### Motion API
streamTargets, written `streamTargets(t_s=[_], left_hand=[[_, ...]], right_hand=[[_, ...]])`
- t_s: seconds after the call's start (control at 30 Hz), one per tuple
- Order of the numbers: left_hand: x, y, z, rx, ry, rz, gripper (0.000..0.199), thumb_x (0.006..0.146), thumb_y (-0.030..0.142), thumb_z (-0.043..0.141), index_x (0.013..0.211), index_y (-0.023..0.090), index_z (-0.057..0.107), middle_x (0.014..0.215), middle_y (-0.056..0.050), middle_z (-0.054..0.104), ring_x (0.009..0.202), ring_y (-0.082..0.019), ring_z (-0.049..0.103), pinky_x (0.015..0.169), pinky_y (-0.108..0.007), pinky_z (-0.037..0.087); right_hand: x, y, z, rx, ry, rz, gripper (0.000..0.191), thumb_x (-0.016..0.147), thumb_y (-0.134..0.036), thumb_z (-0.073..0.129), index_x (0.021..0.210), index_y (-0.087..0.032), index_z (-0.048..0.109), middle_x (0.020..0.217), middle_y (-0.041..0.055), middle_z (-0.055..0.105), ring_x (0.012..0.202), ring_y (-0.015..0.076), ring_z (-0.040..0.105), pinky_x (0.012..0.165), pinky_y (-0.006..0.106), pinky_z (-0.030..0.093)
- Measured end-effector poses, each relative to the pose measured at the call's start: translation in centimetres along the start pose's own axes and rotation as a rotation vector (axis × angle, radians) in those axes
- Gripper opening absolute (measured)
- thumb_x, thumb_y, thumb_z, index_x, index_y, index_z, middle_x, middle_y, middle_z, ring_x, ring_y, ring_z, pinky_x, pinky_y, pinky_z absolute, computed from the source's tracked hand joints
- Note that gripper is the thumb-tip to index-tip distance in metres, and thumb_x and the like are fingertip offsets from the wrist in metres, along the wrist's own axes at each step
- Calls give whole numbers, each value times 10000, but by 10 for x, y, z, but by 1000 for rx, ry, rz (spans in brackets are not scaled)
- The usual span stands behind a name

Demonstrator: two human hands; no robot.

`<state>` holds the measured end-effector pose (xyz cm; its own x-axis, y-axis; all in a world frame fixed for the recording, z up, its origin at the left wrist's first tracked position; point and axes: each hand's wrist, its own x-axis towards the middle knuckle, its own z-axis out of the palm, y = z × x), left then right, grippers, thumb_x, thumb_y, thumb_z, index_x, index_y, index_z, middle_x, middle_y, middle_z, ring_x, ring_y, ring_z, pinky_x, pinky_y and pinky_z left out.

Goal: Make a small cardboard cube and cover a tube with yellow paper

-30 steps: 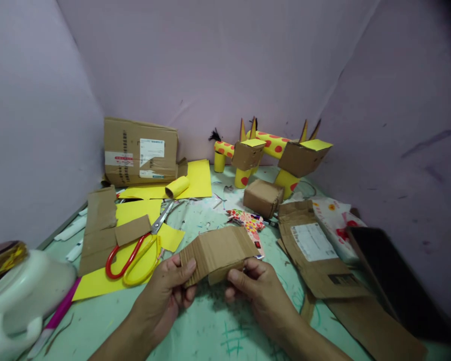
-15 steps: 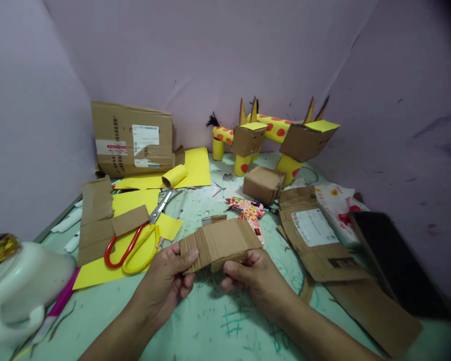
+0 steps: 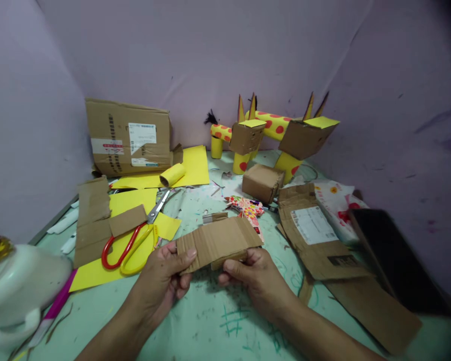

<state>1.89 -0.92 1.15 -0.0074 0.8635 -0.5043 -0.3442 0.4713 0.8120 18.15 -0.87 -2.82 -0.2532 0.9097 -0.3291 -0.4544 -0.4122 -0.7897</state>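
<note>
Low over the table, a folded strip of brown cardboard (image 3: pixel 220 239) is held between my two hands. My left hand (image 3: pixel 173 268) pinches its left end, thumb on top across the creased part. At the right end, my right hand (image 3: pixel 248 276) grips the folded-under edge with thumb and fingers; some fingertips are hidden behind the cardboard. Just beyond the strip lie a small scrap of cardboard (image 3: pixel 215 217) and a flower-patterned object (image 3: pixel 250 210). Scissors (image 3: pixel 158 208) with one red and one yellow handle rest open to the left, near my left hand.
Two spotted giraffe-like figures (image 3: pixel 246 138) and a small cardboard box (image 3: pixel 263 181) stand at the back. Yellow paper (image 3: pixel 197 165) and a large carton (image 3: pixel 108 135) sit back left. A white mug (image 3: pixel 26 286) is front left; flattened cardboard (image 3: pixel 319 260) and a phone (image 3: pixel 394 260) lie right.
Both hands keep their hold on the cardboard strip, which looks almost unchanged. The whole view has shifted slightly, with the things on the left sitting a little further left.
</note>
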Motion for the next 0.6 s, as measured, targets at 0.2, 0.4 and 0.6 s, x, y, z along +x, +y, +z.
streamTargets(t_s=[0.2, 0.4, 0.6], left_hand=[[0, 3, -1, 4, 7, 9, 470, 417, 322, 880, 644, 148, 507, 450, 94, 503, 264, 9, 353, 219, -78, 273], [-1, 5, -4, 39, 2, 14, 467, 423, 339, 881, 679, 137, 546, 415, 106, 472, 262, 8, 340, 222, -77, 269], [1, 6, -7, 105, -11, -9, 530, 425, 375, 869, 802, 122, 595, 468, 97, 498, 281, 13, 313, 238, -92, 252]], right_hand=[[1, 0, -2, -9, 3, -7, 342, 475, -328, 885, 702, -112, 746, 602, 25, 717, 439, 91, 617, 472, 195, 494], [0, 0, -2, -27, 13, 7, 330, 475, -315, 882, 676, -100, 733, 592, 36, 710, 446, 107, 617, 487, 223, 493], [0, -3, 0, -53, 23, 18, 334, 475, -315, 875, 692, -108, 728, 599, 23, 703, 450, 104, 619, 483, 218, 493]])
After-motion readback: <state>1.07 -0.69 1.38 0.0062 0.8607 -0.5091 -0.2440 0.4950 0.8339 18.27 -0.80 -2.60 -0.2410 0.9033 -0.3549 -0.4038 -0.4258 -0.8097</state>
